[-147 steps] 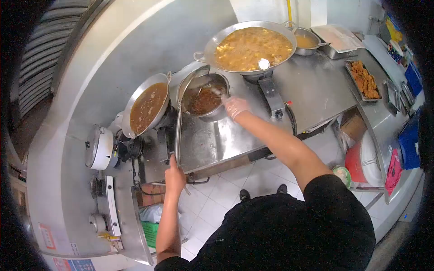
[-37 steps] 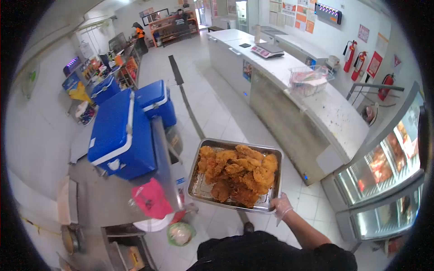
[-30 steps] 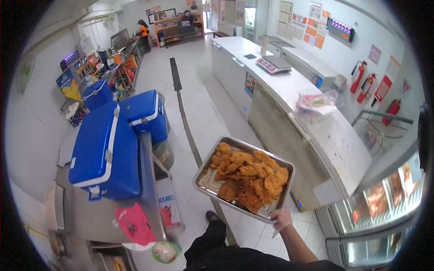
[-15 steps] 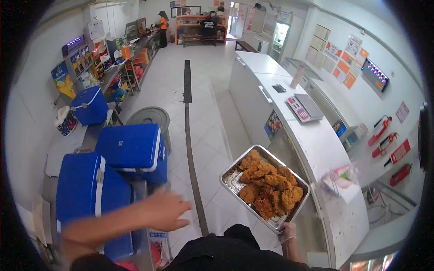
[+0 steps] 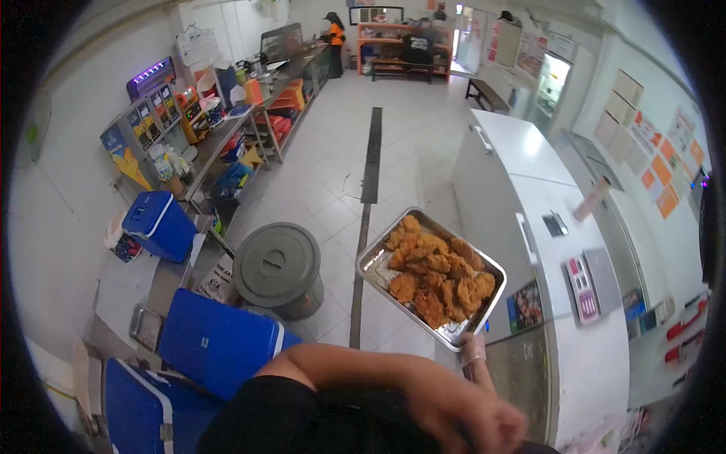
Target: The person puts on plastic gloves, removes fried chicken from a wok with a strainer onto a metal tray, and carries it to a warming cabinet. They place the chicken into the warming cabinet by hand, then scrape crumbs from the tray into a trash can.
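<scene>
A metal tray point(image 5: 375, 266) of fried chicken pieces point(image 5: 439, 276) is held out in front of me, tilted in view. My right hand point(image 5: 473, 349), in a clear plastic glove, grips the tray at its near right corner. My left arm crosses in front of my body, and my left hand point(image 5: 473, 422) hangs low near my right forearm, bare and smeared by motion. Its fingers are too blurred to read.
Blue cooler boxes point(image 5: 219, 340) and a grey lidded bin point(image 5: 276, 265) stand at left. A long white chest freezer point(image 5: 499, 189) runs along the right, with a weighing scale point(image 5: 586, 284) on the counter. A person point(image 5: 335, 45) in orange stands far back by the counter.
My left hand has swung from the left across my body to the right. The view has turned left and I have moved forward; the tray stays in my right hand.
</scene>
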The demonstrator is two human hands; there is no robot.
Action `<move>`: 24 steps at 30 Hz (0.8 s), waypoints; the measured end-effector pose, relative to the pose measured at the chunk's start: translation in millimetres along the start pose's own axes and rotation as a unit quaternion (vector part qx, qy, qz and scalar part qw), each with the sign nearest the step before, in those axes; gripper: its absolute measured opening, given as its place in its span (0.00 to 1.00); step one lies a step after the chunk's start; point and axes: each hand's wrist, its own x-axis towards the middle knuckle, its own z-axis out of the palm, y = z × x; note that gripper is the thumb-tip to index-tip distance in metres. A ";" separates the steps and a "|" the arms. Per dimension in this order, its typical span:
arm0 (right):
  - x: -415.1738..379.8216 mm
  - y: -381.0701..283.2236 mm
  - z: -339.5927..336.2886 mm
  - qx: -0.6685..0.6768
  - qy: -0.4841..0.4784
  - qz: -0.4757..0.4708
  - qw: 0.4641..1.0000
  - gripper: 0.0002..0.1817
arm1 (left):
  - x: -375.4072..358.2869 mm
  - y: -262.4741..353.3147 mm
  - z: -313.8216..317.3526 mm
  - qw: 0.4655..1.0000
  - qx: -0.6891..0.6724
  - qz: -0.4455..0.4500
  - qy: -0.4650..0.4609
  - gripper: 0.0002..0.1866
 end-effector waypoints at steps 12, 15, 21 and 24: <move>238.9 -178.1 315.3 0.012 -0.094 0.039 0.995 0.07 | -271.4 232.2 -283.3 0.806 0.419 0.080 0.410 0.08; 296.8 -200.6 358.0 -0.046 -0.128 0.087 0.987 0.08 | -312.3 279.3 -377.5 0.779 0.334 0.214 0.486 0.09; 414.2 -252.7 479.2 -0.047 -0.070 0.101 0.991 0.03 | -378.0 307.5 -563.6 0.875 0.101 0.129 0.457 0.07; 504.5 -256.3 536.5 -0.038 -0.092 0.079 0.992 0.02 | -412.8 308.3 -659.7 0.893 0.034 0.100 0.437 0.10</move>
